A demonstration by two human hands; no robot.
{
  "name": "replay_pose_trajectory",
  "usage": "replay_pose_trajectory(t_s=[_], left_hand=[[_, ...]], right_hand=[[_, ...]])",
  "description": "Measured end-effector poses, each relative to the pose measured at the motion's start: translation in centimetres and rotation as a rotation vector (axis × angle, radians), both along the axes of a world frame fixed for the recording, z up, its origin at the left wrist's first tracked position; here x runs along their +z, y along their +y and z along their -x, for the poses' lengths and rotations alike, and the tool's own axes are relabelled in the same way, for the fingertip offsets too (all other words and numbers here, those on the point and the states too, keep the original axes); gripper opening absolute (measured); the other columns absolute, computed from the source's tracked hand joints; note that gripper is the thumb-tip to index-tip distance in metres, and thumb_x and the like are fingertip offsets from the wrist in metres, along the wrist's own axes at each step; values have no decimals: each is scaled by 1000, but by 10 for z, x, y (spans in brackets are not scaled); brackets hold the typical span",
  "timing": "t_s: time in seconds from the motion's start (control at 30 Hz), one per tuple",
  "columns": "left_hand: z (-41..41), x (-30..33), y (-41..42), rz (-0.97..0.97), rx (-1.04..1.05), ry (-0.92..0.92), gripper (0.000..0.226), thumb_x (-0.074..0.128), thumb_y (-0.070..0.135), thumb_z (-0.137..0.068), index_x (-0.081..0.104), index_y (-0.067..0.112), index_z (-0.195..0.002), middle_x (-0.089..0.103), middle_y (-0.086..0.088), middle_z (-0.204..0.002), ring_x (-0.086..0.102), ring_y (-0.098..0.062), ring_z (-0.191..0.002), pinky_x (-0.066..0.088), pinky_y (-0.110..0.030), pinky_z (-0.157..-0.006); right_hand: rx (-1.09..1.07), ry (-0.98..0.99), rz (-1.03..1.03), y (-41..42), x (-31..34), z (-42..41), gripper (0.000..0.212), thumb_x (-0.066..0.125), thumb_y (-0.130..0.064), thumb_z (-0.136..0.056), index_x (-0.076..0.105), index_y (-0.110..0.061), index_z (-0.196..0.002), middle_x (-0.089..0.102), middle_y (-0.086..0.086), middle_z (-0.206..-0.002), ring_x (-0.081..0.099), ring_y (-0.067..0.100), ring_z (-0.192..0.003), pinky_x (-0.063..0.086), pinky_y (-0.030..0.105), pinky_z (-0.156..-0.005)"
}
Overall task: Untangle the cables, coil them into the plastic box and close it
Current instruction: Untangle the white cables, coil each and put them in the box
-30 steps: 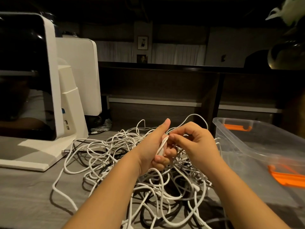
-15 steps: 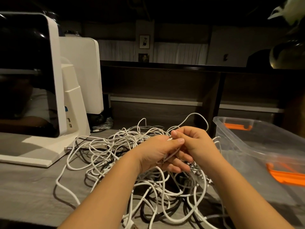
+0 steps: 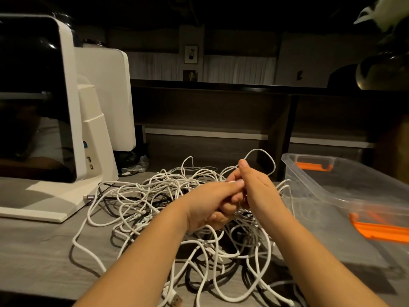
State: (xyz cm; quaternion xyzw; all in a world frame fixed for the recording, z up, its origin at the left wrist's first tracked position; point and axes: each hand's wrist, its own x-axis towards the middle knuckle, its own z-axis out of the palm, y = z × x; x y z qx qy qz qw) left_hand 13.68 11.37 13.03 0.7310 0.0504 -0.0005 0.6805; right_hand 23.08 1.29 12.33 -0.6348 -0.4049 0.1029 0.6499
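Mid-frame, the left hand [image 3: 212,200] and right hand [image 3: 254,187] both pinch strands above the tangled cables [image 3: 155,207]; the plastic box [image 3: 345,196] sits right.

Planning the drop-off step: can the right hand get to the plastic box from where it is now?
Probably yes. The plastic box sits open just right of the right hand with nothing between them. But that hand and the left hand both grip strands of the white cables, still tangled, which may drag.

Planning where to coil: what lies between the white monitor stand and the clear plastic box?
Head view: the tangled white cables, with both hands gripping strands above them.
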Motion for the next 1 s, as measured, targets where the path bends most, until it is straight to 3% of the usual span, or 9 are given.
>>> replay_pose_trajectory(t_s=[0.13,0.23,0.33,0.47,0.57,0.73,0.83,0.9,1.0], left_hand=[[-10,1,2,130,364,-137,44,35,48,-105,49,20,-74,36,7,-52,30,-8,-40,23,-23,-46],[-13,1,9,152,679,-286,46,31,42,-108,59,13,-86,58,-1,-56,54,-14,-48,44,-25,-52],[-16,-2,14,80,816,-395,48,28,36,-109,62,6,-94,75,-12,-76,72,-22,-71,56,-32,-70],[-18,-6,19,-79,930,-503,40,28,31,-110,57,14,-90,67,-6,-75,72,-20,-67,53,-29,-62],[-20,-6,20,42,914,-539,34,27,30,-110,56,19,-100,71,-8,-88,74,-20,-73,59,-31,-69],[-13,7,16,726,681,-544,41,27,38,-110,61,17,-118,78,-7,-96,76,-22,-87,58,-37,-79],[-11,8,17,874,628,-541,41,31,40,-108,64,16,-108,74,0,-79,73,-13,-69,55,-28,-60],[-11,7,20,919,614,-531,39,32,41,-108,62,17,-101,58,5,-67,51,-5,-47,39,-18,-43],[-12,6,26,935,611,-537,34,34,41,-108,56,19,-93,43,8,-58,28,-4,-40,25,-16,-36]], right_hand=[[11,-39,42,-2,-2,-6,25,60,-31,-95,64,-7,-95,58,-11,-62,48,0,-52,38,16,-51],[64,-14,98,-4,-2,-10,14,68,-16,-90,65,-15,-104,60,-2,-73,52,5,-56,42,23,-53],[163,45,84,-7,0,-8,17,62,-4,-93,64,-10,-108,64,2,-73,57,9,-57,45,23,-51],[59,68,29,-4,2,-3,16,50,-8,-100,63,-10,-109,64,3,-69,50,12,-49,39,20,-42],[43,54,28,-4,1,-4,14,51,-12,-101,64,-9,-104,63,4,-66,41,12,-45,31,19,-40],[49,-133,237,-3,-3,-1,15,59,-22,-97,71,-15,-92,64,-1,-60,45,10,-47,35,17,-44],[83,-277,379,-3,-4,2,15,60,-29,-96,73,-22,-91,60,-3,-61,48,13,-54,40,21,-50],[129,-300,427,-3,-5,4,15,61,-31,-96,74,-25,-92,57,1,-63,45,15,-56,38,23,-51],[89,-335,484,-3,-3,4,27,59,-42,-95,73,-21,-83,47,-4,-54,39,13,-50,33,25,-49]])
